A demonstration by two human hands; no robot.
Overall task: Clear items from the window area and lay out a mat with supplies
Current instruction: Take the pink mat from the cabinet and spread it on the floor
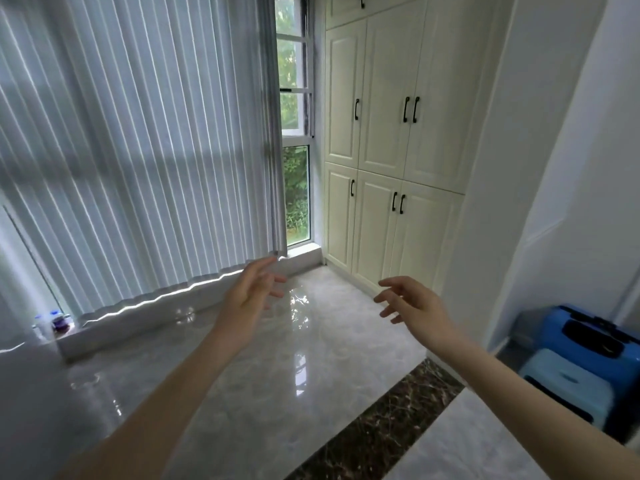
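Two bare arms reach forward from the bottom of the head view, and neither hand holds anything. At about 8 o'clock from the picture's centre, the left hand (pixel 247 294) hangs in the air with its fingers loosely spread and slightly curled, the fingertips just below the lower corner of the blinds (pixel 138 150); whether they touch the slats cannot be told. Toward 4 o'clock the right hand (pixel 414 303) is likewise relaxed, fingers apart and bent a little, pointing toward 10 o'clock, well apart from the left hand. Grey vertical slats of the blinds fill the field from 9 to 12 o'clock and cover most of the window (pixel 294 188), whose bare strip at 12 o'clock shows green leaves outside. A low sill (pixel 194 294) runs under the blinds, and at its far 9 o'clock end stand a few small bottles (pixel 57 318), blurred, one with a blue cap. Cream cupboard doors (pixel 388 133) with black handles stand at 1 o'clock. Glossy grey floor (pixel 277 375) lies under both arms, crossed at 5 o'clock by a dark marble strip (pixel 377 427). At 4 o'clock, near the right edge, a blue suitcase (pixel 588 341) stands behind a pale blue stool (pixel 564 386). No mat is in view.
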